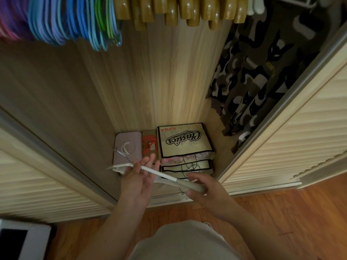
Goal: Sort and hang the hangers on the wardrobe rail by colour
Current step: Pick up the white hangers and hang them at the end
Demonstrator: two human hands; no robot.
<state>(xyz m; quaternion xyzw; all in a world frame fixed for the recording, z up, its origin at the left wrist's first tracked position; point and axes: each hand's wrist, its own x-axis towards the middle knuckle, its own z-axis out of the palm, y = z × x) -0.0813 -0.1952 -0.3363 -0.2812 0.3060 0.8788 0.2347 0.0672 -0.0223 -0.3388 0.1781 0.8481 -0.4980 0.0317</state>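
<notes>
We hold one white hanger (159,176) low in front of the open wardrobe, above the bags on its floor. Right hand (204,188): fingers and thumb curled round the thick grey-white end, gripping it. Left hand (137,180): palm up, fingers nearly straight, the hanger's thin bar lying across them; it supports but does not clasp.

Rail contents, far and high: pink and purple hangers (13,17) at far left, then blue hangers (62,23), a few green hangers (105,21), wooden hangers (180,12) in the middle, white hangers (257,6) at right beside a camouflage garment (262,76).

Risks, as we judge them:
- Only the right hand grips. If it shifts, the bar may roll off our flat left fingers and drop among the bags.
- A thin black cord (187,166) from the Classics bag (184,140) runs just beside the hanger's near end; it may catch on the lift and drag the bag.
- The white group is small and crowded against the garment, so the hook could land among the wooden ones or snag the cloth.

Hidden or unclear:
- The rail itself lies above the frame; only the hangers' lower ends show.
- The hook in hand shows only as a thin blurred wire near the lilac pouch (128,147); its facing we cannot tell.
- Whether we hold one hanger or two stacked is uncertain.
- The left colour groups are blurred; counts impossible.
- A white object (22,241) at near left is cut off, unidentified.
</notes>
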